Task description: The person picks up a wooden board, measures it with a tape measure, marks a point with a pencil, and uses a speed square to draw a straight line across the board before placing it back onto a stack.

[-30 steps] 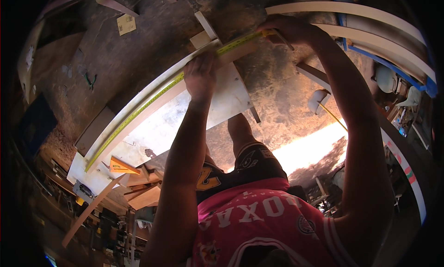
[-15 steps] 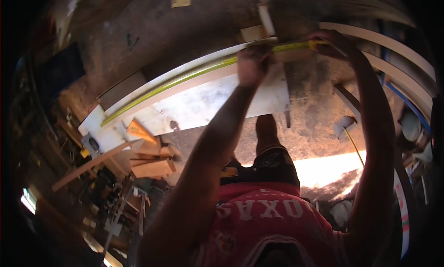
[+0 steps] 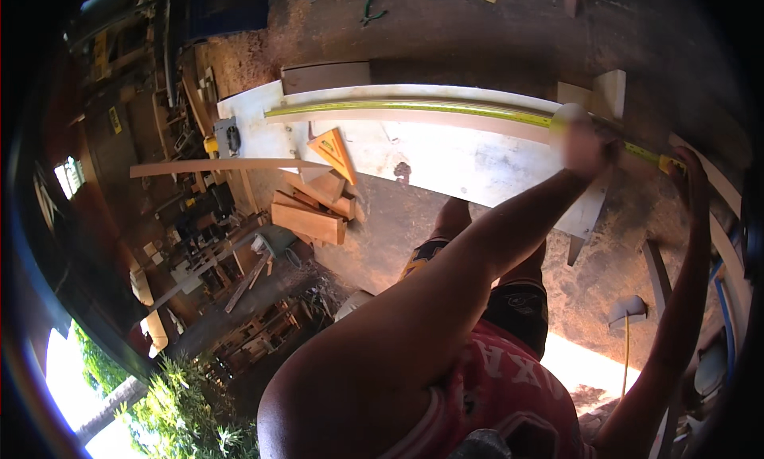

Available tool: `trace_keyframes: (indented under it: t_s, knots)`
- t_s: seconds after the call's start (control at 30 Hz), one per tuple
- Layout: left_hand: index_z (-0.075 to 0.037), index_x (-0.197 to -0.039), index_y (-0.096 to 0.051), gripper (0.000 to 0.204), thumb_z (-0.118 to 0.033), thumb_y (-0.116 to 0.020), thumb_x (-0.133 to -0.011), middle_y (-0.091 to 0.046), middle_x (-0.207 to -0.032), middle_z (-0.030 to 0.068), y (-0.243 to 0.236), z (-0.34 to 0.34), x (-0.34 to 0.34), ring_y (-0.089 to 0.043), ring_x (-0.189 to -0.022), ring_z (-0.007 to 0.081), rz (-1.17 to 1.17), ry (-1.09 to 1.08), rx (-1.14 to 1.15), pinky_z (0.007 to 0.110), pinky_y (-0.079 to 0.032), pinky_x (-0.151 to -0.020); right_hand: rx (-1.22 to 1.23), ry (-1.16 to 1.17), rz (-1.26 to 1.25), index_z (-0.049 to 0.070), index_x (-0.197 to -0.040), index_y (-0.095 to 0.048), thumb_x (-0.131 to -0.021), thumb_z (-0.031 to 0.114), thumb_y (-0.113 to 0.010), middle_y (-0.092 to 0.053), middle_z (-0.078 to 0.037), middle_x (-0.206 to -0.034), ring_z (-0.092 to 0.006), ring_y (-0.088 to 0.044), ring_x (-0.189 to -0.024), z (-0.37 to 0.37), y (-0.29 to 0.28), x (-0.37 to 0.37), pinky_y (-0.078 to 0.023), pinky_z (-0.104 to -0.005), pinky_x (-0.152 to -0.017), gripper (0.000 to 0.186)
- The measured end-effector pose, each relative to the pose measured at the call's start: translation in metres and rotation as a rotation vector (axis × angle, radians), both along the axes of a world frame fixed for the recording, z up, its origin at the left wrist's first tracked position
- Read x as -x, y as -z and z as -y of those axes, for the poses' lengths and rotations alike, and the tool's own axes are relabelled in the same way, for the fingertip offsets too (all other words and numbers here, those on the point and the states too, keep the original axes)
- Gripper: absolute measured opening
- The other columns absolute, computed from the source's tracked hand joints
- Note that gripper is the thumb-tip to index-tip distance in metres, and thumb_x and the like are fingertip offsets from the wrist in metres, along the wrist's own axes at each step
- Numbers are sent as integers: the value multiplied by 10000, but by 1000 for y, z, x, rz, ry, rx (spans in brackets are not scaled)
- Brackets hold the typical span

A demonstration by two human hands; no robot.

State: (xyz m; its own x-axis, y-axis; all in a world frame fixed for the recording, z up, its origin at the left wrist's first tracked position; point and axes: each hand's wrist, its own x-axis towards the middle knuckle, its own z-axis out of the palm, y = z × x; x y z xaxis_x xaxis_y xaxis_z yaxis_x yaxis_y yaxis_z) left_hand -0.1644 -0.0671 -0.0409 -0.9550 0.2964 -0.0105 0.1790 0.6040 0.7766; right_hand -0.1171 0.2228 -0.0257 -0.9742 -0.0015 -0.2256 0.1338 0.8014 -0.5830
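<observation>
A yellow tape measure blade (image 3: 414, 106) runs along a long pale wooden strip (image 3: 477, 126) on a white board (image 3: 446, 161). My left hand (image 3: 581, 141) is on the strip and blade near the board's right end; its fingers are smeared by motion. My right hand (image 3: 688, 165), beyond that end, grips the yellow tape case (image 3: 668, 163). An orange triangle square (image 3: 333, 153) lies near the board's left end, beside a thin wooden slat (image 3: 207, 165). A grey power tool (image 3: 228, 137) rests at that end.
Wood offcuts (image 3: 306, 220) are piled below the board's left part. Green pliers (image 3: 371, 10) lie on the dark surface above. Curved pale strips (image 3: 716, 180) and a grey object (image 3: 625, 309) are at right. Cluttered timber and tools fill the left side; foliage shows at lower left.
My view has swung leftward, so the board and both hands appear farther right and foliage has come into sight. My hands remain on the strip and tape.
</observation>
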Motion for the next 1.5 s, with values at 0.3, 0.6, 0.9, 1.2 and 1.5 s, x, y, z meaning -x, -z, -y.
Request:
trace_keyframes:
  t_s: [0.3, 0.6, 0.9, 1.2, 1.5]
  knots:
    - [-134, -849, -723, 80, -150, -668, -794, -711, -857, 84, 8, 4, 17, -682, -748, 296, -143, 149, 50, 390, -539, -686, 167, 177, 31, 93, -1232, -577, -848, 318, -736, -625, -101, -1089, -204, -623, -969, 44, -28, 2, -503, -337, -847, 473]
    - [-112, -902, -694, 95, -147, -630, -841, -695, -846, 122, 0, -45, 20, -677, -786, 326, -46, 329, 95, 408, -530, -698, 243, 348, -59, 98, -1224, -603, -773, 358, -794, -637, -91, -1119, -215, -620, -1025, 49, -28, -12, -487, -351, -905, 555]
    - [-123, -945, -679, 114, -140, -636, -841, -697, -887, 118, 1, -57, 20, -675, -824, 331, 12, 410, 100, 422, -529, -708, 264, 465, -218, 104, -1218, -610, -760, 389, -788, -652, -125, -1092, -263, -634, -1006, 59, -17, -19, -496, -365, -886, 568]
    - [-134, -937, -673, 94, -156, -638, -852, -695, -922, 113, 3, -53, 21, -672, -830, 333, -16, 407, 117, 424, -530, -706, 362, 781, -703, 30, -1167, -607, -998, 243, -483, -630, -86, -1054, -183, -597, -1016, 98, -41, -55, -468, -319, -902, 298]
    - [-162, -947, -676, 113, -176, -630, -844, -698, -927, 114, 0, -58, 19, -674, -840, 338, 38, 400, 159, 428, -534, -719, 492, 890, -456, 63, -1074, -661, -773, 46, -699, -675, -113, -1029, -215, -668, -986, 156, 3, -75, -528, -317, -861, 304]
